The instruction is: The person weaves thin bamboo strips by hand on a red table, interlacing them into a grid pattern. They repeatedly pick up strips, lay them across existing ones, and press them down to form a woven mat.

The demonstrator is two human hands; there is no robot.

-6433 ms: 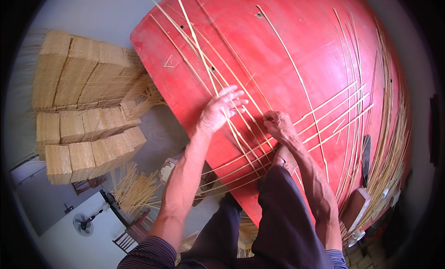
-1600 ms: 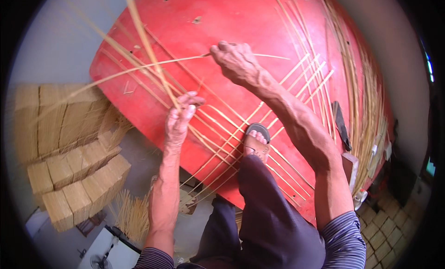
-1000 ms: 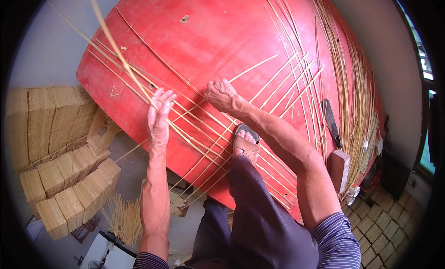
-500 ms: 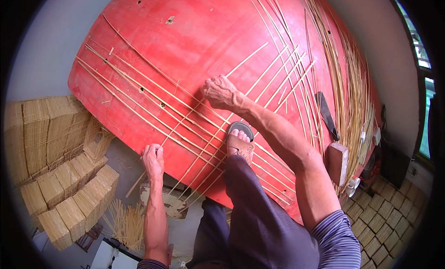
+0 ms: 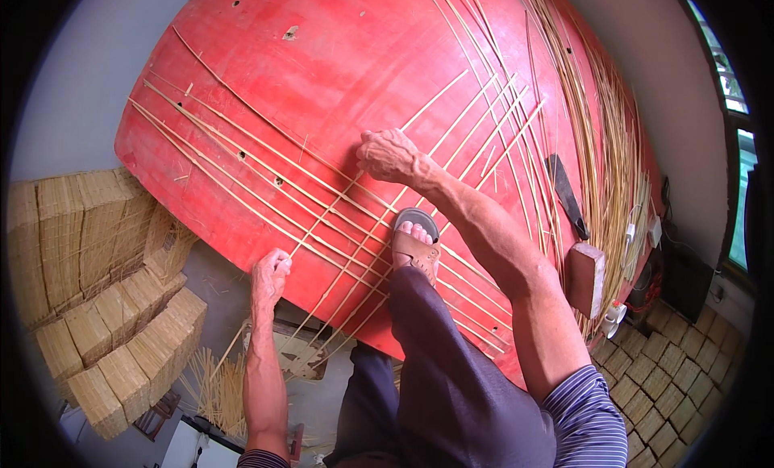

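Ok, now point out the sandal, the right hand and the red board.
Sandal (image 5: 414, 250), head view, on its brown strap.
Right hand (image 5: 393, 155), head view, on its back.
Red board (image 5: 347, 73), head view, on bare surface.

At the centre of the frame, the fingertips of the right hand (image 5: 395, 155) were tucked out of sight, and the stretch of pale strip (image 5: 324, 216) within its grip was hidden. Left of centre, the left hand (image 5: 270, 281) covered another part of this strip. The sandal (image 5: 405, 249) concealed portions of the crossing strips (image 5: 332, 284); the trouser leg (image 5: 451, 347) masked the heel. The top edge cut off the red board (image 5: 322, 81), the lower edge the right sleeve (image 5: 588, 416). A white object (image 5: 614, 316), lower right, was too small to identify.
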